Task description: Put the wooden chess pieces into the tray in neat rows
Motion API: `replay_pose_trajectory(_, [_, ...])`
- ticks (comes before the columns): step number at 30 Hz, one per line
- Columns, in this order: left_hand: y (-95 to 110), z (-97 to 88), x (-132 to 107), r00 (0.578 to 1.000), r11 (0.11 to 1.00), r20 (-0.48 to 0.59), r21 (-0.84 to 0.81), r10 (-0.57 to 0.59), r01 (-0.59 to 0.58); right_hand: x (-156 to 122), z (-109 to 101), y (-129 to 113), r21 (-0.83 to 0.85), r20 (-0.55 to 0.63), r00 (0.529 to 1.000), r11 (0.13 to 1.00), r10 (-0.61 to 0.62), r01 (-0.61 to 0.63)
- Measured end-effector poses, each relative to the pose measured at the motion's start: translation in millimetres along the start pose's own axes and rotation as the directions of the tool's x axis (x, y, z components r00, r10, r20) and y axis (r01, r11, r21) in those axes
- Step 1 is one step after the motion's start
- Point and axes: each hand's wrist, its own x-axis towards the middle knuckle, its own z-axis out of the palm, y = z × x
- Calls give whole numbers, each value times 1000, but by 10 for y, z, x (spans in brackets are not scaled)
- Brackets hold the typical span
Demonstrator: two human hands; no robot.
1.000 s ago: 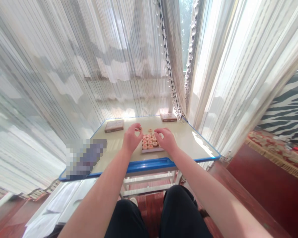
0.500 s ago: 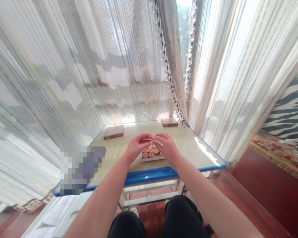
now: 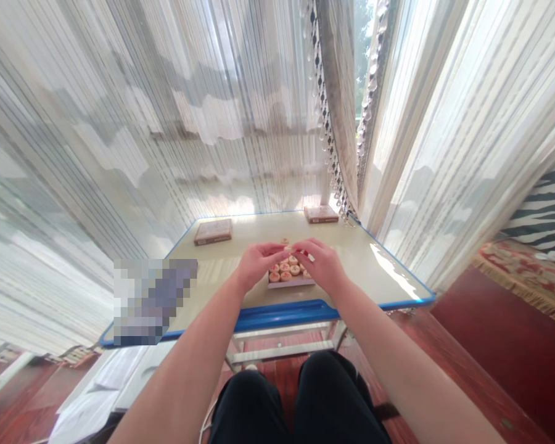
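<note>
A shallow tray [image 3: 290, 284] lies near the front edge of the table, filled with rows of round pale Chinese chess pieces [image 3: 284, 267] with red marks. My left hand [image 3: 261, 264] reaches over its left side, thumb and fingers drawn together. From the right, my right hand [image 3: 322, 262] comes over the tray with its fingertips bent in towards the left ones. Where the fingertips meet, a small pale Chinese chess piece [image 3: 288, 249] partly shows. Another piece [image 3: 285, 240] is visible just beyond the fingers. My hands hide the tray's far part.
Flat brown boxes lie at the table's back left [image 3: 213, 231] and back right [image 3: 321, 214]. A blurred-out dark flat object [image 3: 166, 296] sits at the left. Blue edging [image 3: 282, 314] rims the table [image 3: 361, 271]. Striped string curtains [image 3: 240, 142] hang behind.
The view has tilted and shifted slightly, so the table sits higher. My hands have stayed over the tray, their fingertips now closer together.
</note>
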Motion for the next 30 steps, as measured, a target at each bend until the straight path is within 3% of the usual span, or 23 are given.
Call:
replay_pose_trajectory(8, [-34, 17, 21, 999, 995, 27, -94, -19, 22, -7, -13, -57, -5, 61, 994, 996, 95, -94])
replay_pose_trajectory(18, [-36, 16, 30, 1000, 999, -5, -45, -8, 8, 10, -57, -57, 70, 104, 989, 992, 101, -108])
replay_pose_trajectory(27, [-46, 36, -3, 998, 1000, 61, 17, 1, -2, 0, -67, -66, 117, 146, 963, 963, 225, -242])
replay_pose_trajectory(29, [-54, 29, -2, 999, 999, -16, 1, 46, -46, 6, -86, -65, 105, 129, 959, 958, 253, -267])
replay_pose_trajectory(30, [-62, 18, 4, 991, 996, -106, -4, 85, -86, 8, -96, -61, 98, 116, 957, 956, 266, -277])
